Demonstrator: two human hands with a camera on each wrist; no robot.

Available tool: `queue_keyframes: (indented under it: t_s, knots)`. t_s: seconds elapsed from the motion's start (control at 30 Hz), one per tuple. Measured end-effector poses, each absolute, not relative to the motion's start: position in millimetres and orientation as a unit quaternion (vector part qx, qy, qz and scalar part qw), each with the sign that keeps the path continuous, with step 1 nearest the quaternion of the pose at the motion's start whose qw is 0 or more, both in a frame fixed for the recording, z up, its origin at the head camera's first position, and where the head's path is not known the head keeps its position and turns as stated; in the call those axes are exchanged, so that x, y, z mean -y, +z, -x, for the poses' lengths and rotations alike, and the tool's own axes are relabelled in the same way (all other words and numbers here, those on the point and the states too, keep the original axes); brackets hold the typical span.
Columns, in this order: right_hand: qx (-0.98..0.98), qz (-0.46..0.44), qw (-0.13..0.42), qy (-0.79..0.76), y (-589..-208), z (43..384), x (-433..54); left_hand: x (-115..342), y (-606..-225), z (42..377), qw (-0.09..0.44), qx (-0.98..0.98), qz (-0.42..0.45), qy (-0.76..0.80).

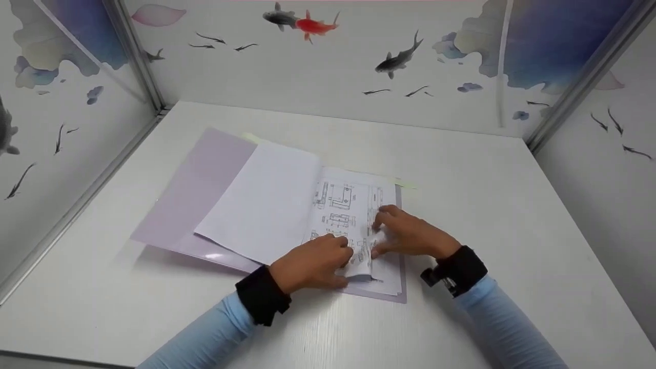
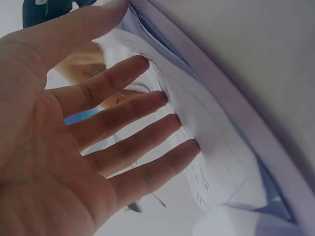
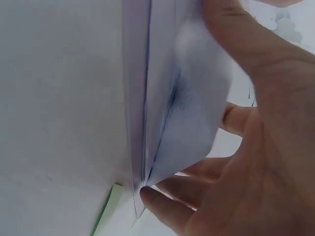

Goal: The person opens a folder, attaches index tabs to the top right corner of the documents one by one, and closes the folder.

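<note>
While the printed sheet (image 1: 333, 197) sits right of centre in the open purple folder (image 1: 187, 189), both hands are on it. Black line drawings and small dimension marks face up; the text is too small to read. Its right side is bent up into a curl, with more paper underneath.

Left hand (image 1: 315, 261): grip is loose, fingers spread and near straight in the left wrist view, fingertips against the paper around the lower part of the drawings.

Right hand (image 1: 410, 236): at the curled edge, fingers slightly bent, thumb apart from fingertips. Cannot tell if the grip pinches the paper or just touches it.

Blank white page (image 1: 271, 195) lies turned to the left, over part of the folder's left cover. That cover's lower edge throws a shadow on the white surface (image 1: 461, 164). A pale green tab (image 1: 407, 185) pokes out at the folder's upper right.

Each wrist wears a black band, left one (image 1: 261, 294), right one (image 1: 464, 269), above light blue sleeves (image 1: 200, 335). Behind the surface: white back panel (image 1: 333, 82) printed with fish, one red (image 1: 316, 26).
</note>
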State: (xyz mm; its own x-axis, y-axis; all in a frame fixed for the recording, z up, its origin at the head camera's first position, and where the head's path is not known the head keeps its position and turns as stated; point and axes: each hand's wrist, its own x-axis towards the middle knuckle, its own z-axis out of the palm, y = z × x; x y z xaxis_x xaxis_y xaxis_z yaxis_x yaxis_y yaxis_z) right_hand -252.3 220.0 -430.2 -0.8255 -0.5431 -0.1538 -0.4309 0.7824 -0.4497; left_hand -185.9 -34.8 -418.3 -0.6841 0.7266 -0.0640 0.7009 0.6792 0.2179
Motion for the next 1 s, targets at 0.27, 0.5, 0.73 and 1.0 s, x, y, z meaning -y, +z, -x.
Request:
queue_keyframes:
  t_s: [0.27,0.5,0.73,1.0]
  knots:
    - [-0.911,0.278,-0.008,-0.306,-398.9,256.8,-240.0,41.6,-423.6,185.5,0.04,-0.912,-0.382,0.141]
    - [-0.916,0.293,0.11,-0.251,-388.1,254.4,-253.2,50.6,-422.2,184.6,-0.005,-0.912,-0.357,0.202]
    - [-0.923,0.274,0.174,-0.206,-416.2,257.0,-232.2,60.0,-422.5,177.5,-0.129,-0.924,-0.308,0.187]
    - [-0.927,0.248,0.189,-0.207,-431.3,255.0,-222.9,79.7,-423.6,167.1,-0.25,-0.928,-0.239,0.137]
